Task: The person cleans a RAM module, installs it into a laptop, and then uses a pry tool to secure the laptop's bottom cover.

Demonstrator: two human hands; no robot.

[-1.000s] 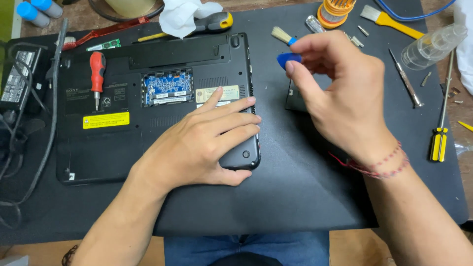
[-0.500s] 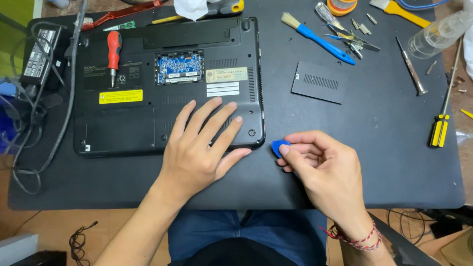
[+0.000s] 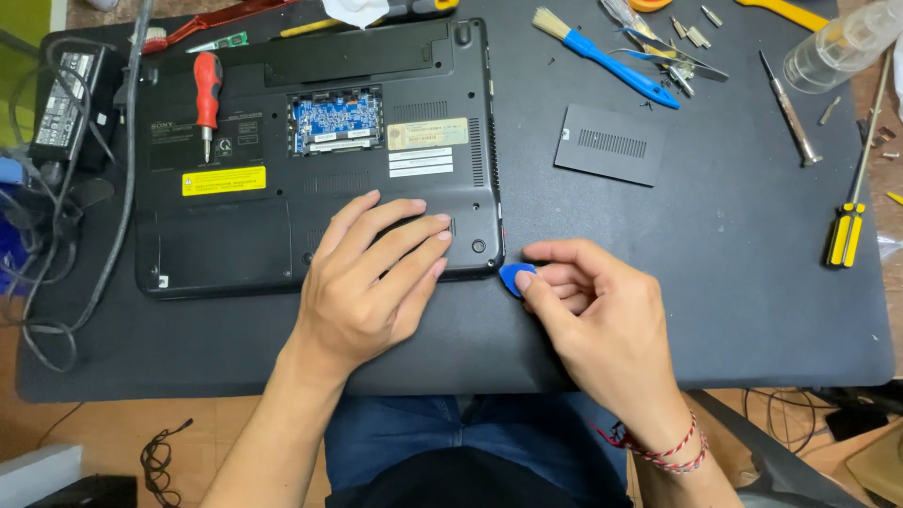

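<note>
A black laptop (image 3: 235, 245) lies upside down on a dark mat (image 3: 734, 282), with an open bay showing a blue circuit board (image 3: 336, 120). My left hand (image 3: 372, 277) rests flat on the laptop's near right corner, fingers spread. My right hand (image 3: 597, 315) pinches a small blue plastic pick (image 3: 514, 278) between thumb and fingers, its tip right beside the laptop's near right corner. A red cord bracelet sits on that wrist.
A red-handled screwdriver (image 3: 207, 89) lies on the laptop. The removed black cover panel (image 3: 611, 144), a blue brush (image 3: 607, 56), tweezers, a yellow-and-black screwdriver (image 3: 844, 235), a clear bottle (image 3: 842, 47) and loose screws lie at the right. A power adapter (image 3: 66, 103) and cables sit left.
My right hand has brought the blue pick down from above the brush area to the laptop's near right corner. My left hand stays flat on the laptop.
</note>
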